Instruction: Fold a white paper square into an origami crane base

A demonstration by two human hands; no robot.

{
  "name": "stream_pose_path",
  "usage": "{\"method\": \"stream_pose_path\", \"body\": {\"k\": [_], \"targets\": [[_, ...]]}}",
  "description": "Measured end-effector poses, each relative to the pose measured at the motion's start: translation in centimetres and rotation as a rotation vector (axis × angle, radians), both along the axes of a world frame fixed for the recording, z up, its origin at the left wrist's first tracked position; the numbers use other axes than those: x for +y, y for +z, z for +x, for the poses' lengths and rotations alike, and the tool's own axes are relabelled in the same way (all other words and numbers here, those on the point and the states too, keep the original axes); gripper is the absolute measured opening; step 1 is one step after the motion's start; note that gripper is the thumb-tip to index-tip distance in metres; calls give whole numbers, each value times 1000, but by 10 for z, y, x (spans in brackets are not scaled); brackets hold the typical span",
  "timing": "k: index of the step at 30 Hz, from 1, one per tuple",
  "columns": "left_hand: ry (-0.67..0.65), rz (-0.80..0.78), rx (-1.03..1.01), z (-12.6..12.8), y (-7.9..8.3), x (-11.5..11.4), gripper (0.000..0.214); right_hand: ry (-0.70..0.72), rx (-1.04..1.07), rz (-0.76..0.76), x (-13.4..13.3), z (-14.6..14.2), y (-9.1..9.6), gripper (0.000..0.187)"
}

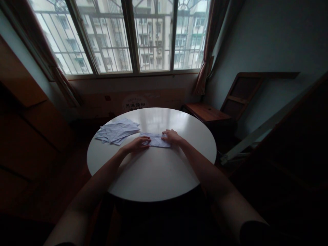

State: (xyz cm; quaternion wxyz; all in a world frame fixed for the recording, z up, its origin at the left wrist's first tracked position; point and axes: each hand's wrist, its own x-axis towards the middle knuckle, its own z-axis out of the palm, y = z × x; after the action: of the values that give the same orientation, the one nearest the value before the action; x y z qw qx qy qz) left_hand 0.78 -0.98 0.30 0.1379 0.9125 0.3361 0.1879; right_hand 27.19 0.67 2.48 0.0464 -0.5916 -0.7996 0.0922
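Observation:
A creased sheet of paper (pixel 156 140), folded into a long strip, lies flat on the round white table (pixel 153 174). My left hand (pixel 139 143) has its curved fingers and thumb closed on the paper's left end. At the right end, my right hand (pixel 172 136) grips the paper with bent fingers, its fingertips on the upper edge. Shadow hides exactly how the thumbs meet the sheet. To the left of my left hand, several creased papers (pixel 116 131) rest in a loose, overlapping pile.
Beyond the table stands a printed cardboard panel (pixel 164 97) under the barred window (pixel 153 37). A wooden stool or low bench (pixel 208 112) is at the back right, near a leaning wooden frame (pixel 243 90). Brown cabinets (pixel 28 136) line the left side.

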Motion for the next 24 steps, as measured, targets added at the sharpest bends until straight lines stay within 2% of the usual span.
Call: {"method": "stream_pose_path", "body": {"k": [24], "targets": [[18, -20, -3, 1, 2, -3, 48, 13, 7, 10, 3, 1, -3, 49]]}}
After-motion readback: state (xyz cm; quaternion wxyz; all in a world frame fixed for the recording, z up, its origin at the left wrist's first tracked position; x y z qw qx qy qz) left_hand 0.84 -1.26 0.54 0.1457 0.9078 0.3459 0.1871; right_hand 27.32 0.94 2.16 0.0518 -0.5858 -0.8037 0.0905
